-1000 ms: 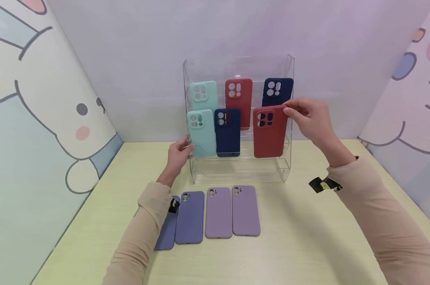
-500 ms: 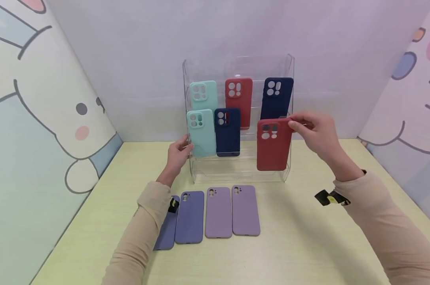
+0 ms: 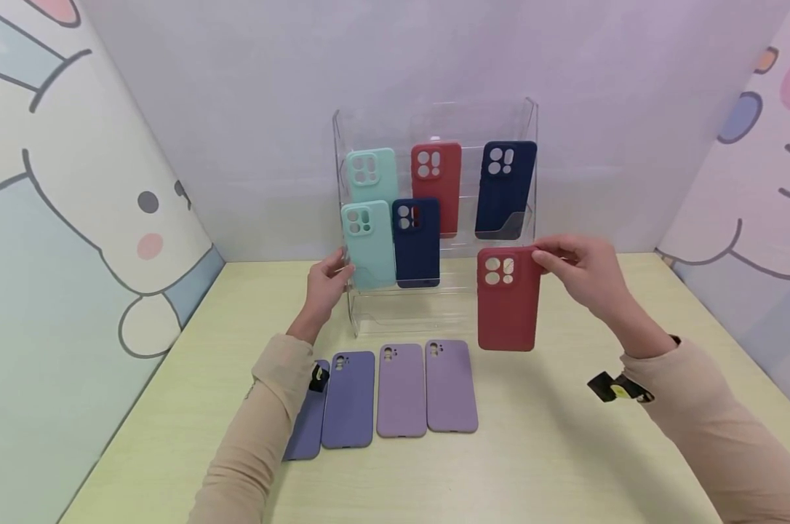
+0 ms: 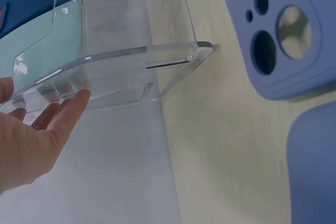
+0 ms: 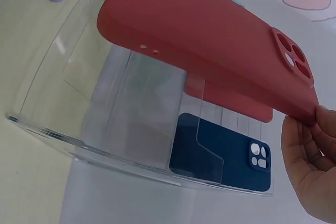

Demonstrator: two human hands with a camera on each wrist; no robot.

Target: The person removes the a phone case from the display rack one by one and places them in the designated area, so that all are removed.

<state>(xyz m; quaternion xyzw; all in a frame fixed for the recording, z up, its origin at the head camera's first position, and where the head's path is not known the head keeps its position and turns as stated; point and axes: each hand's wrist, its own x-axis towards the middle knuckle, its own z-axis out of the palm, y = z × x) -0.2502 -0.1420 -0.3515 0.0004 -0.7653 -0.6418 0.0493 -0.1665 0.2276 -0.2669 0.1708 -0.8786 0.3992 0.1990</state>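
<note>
My right hand (image 3: pixel 585 280) pinches a red phone case (image 3: pixel 508 309) by its upper right corner, holding it upright in front of the clear acrylic display rack (image 3: pixel 434 314). In the right wrist view, thumb and fingers meet at the corner beside the case's camera cutouts (image 5: pixel 294 56). My left hand (image 3: pixel 326 291) holds the rack's left side edge, its fingers (image 4: pixel 71 111) on the clear plastic. On the rack stand two mint cases, one at the front (image 3: pixel 371 255) and one behind (image 3: pixel 383 175), a front navy case (image 3: pixel 417 251), another red case (image 3: pixel 444 191) and a rear navy case (image 3: pixel 505 196).
Several cases lie flat in a row on the pale table (image 3: pixel 539 466) before the rack: bluish-purple ones (image 3: pixel 349 400) at left, partly under my left sleeve, and lilac ones (image 3: pixel 450 386) at right. A plain wall (image 3: pixel 270 145) rises behind.
My right hand has drawn the red case down and toward me from the front tier's right side, uncovering the lower part of the navy case behind. The left hand stays at the rack.
</note>
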